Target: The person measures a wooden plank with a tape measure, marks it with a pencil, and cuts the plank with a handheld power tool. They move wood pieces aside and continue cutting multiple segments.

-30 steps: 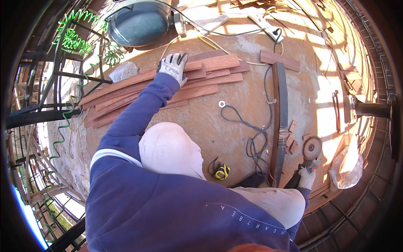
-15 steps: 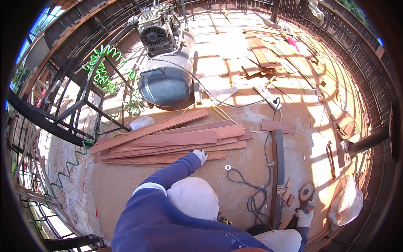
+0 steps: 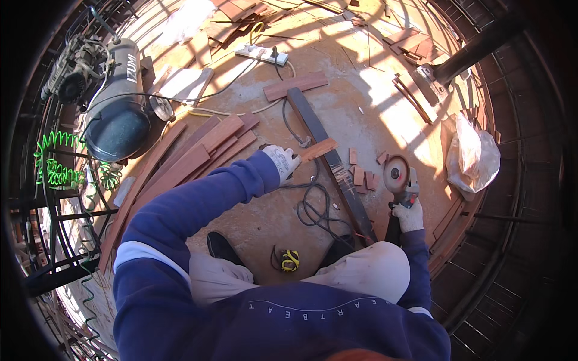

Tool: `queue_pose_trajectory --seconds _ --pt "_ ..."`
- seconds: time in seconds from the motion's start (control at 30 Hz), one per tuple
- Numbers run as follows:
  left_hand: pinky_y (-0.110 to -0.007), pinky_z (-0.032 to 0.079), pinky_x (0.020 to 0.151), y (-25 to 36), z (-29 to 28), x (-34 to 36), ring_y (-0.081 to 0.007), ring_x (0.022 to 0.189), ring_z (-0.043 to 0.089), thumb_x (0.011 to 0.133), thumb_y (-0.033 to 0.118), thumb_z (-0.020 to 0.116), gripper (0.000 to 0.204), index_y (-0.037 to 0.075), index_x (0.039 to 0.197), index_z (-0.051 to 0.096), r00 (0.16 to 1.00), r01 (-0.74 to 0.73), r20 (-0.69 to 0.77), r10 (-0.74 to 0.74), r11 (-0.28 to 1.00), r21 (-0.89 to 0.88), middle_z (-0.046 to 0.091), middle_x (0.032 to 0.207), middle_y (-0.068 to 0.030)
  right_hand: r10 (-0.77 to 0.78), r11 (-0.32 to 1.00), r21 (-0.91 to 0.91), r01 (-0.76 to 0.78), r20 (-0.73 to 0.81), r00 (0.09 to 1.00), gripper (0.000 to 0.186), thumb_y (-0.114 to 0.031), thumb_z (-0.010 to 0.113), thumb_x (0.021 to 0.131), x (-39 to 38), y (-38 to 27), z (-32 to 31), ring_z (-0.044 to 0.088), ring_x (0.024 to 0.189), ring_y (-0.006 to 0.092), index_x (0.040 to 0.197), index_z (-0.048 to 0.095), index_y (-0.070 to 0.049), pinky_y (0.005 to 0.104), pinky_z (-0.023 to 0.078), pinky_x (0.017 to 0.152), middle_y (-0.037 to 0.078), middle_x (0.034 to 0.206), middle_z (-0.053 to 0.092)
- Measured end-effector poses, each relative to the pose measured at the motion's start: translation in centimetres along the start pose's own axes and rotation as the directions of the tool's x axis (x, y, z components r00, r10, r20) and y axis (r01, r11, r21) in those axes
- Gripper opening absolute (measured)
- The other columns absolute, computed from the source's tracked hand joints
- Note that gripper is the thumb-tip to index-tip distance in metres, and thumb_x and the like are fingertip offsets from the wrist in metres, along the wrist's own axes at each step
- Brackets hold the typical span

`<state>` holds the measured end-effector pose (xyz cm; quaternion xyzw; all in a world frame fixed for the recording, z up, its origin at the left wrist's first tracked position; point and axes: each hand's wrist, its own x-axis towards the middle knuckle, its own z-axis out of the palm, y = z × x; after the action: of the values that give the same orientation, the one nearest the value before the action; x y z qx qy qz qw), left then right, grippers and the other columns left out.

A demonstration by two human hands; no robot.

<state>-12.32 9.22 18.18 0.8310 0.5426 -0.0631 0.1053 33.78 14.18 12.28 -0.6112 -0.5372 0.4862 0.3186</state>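
My left hand (image 3: 280, 162), in a white work glove, is closed around the near end of a short reddish wooden board (image 3: 318, 150). The far end of that board reaches over a long dark beam (image 3: 323, 137) lying on the floor; whether it touches the beam I cannot tell. To the right, my gloved right hand (image 3: 409, 216) grips an angle grinder (image 3: 407, 196), its round disc (image 3: 395, 173) facing up. Several small wood offcuts (image 3: 359, 176) lie between the beam and the disc. Left of my left hand are stacked reddish planks (image 3: 201, 153).
A yellow tape measure (image 3: 289, 260) lies between my feet, below a looped dark cable (image 3: 313, 210). An air compressor (image 3: 117, 126) and green coiled hose (image 3: 63, 174) stand left. Farther off lies a white power strip (image 3: 260, 55); a clear plastic bag (image 3: 474, 157) sits right.
My left hand has come away from the plank pile to the beam, now with a wooden board in it. My right hand still holds the grinder. The view has swung rightward.
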Motion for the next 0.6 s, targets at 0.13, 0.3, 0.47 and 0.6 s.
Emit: queue_pose_trajectory --seconds 0.13,0.3,0.47,0.6 --pt "-0.046 0.052 0.081 6.8 5.8 7.5 -0.0283 0.091 0.07 0.091 0.026 0.061 0.027 0.011 0.114 0.064 1.0 -0.009 0.019 0.007 0.995 0.099 0.068 0.102 -0.0115 0.096 0.995 0.006 -0.096 0.015 0.995 0.044 0.003 0.071 0.07 -0.7 1.3 -1.6 0.064 0.074 0.0166 0.112 0.056 0.0 0.032 0.055 0.065 0.006 0.091 0.063" --pt "-0.049 0.038 0.108 11.9 11.8 6.8 -0.0337 0.128 0.049 0.076 0.049 0.077 0.083 0.01 0.144 0.05 0.918 0.342 -0.16 -0.362 0.929 -0.14 0.052 0.136 -0.0146 0.198 0.977 -0.094 -0.192 0.05 0.979 0.053 -0.004 0.079 0.065 -1.5 1.5 -3.9 0.063 0.084 0.0153 0.112 0.057 0.0 0.0309 0.053 0.076 0.007 0.095 0.065" --pt "-0.048 0.043 0.105 10.9 12.1 7.3 -0.0338 0.123 0.055 0.08 0.047 0.074 0.082 0.008 0.146 0.045 0.838 0.545 0.21 -0.504 0.791 -0.278 0.055 0.133 -0.0165 0.201 0.965 -0.205 -0.165 0.165 0.966 0.052 -0.006 0.081 0.067 0.0 0.7 -3.3 0.065 0.087 0.0161 0.113 0.058 0.0 0.0319 0.054 0.079 0.008 0.097 0.068" --pt "-0.046 0.046 0.101 11.1 12.1 8.1 -0.0326 0.117 0.06 0.081 0.042 0.071 0.075 0.007 0.143 0.049 0.871 0.491 0.198 -0.45 0.812 -0.315 0.059 0.128 -0.017 0.191 0.934 -0.345 -0.095 0.255 0.948 0.052 -0.008 0.081 0.068 0.8 -1.2 -1.4 0.065 0.088 0.0153 0.114 0.06 -0.001 0.0318 0.054 0.081 0.008 0.099 0.069"
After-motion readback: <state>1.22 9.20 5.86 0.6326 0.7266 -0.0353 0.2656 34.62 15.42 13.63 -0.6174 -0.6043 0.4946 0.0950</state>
